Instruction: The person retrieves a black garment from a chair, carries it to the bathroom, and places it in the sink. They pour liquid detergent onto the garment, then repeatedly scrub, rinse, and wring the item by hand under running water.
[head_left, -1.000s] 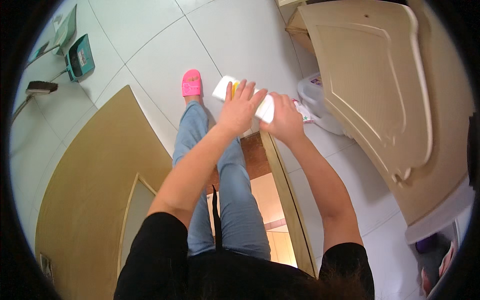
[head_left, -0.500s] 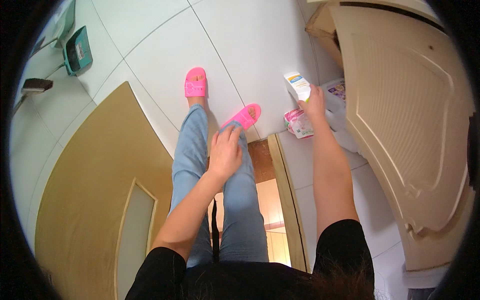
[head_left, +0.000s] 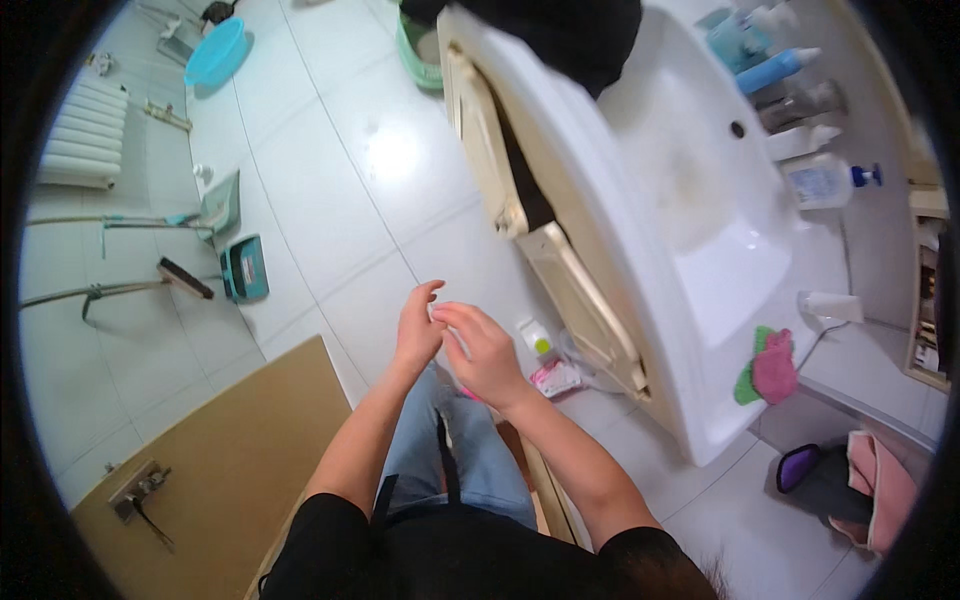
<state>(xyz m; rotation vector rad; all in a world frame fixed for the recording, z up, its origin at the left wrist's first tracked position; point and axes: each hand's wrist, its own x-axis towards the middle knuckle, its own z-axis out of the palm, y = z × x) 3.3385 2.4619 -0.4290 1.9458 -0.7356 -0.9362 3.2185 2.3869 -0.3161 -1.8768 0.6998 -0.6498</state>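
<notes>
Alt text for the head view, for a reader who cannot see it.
Seen from above, a person's left hand and right hand meet empty in front of them. A white sink stands to the right; small cartons lie on the tiled floor below.

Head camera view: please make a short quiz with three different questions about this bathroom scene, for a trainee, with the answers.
1. True or false: the left hand and the right hand meet in front of the body, and neither holds an object.
2. Multiple choice: where do the two small boxes lie? A) inside the basin B) on the floor tiles at the foot of the sink cabinet C) on the wooden door
3. Fill in: on the rim of the white sink lie a green and a ____ cloth.

Key: 1 true; 2 B; 3 pink.
</notes>
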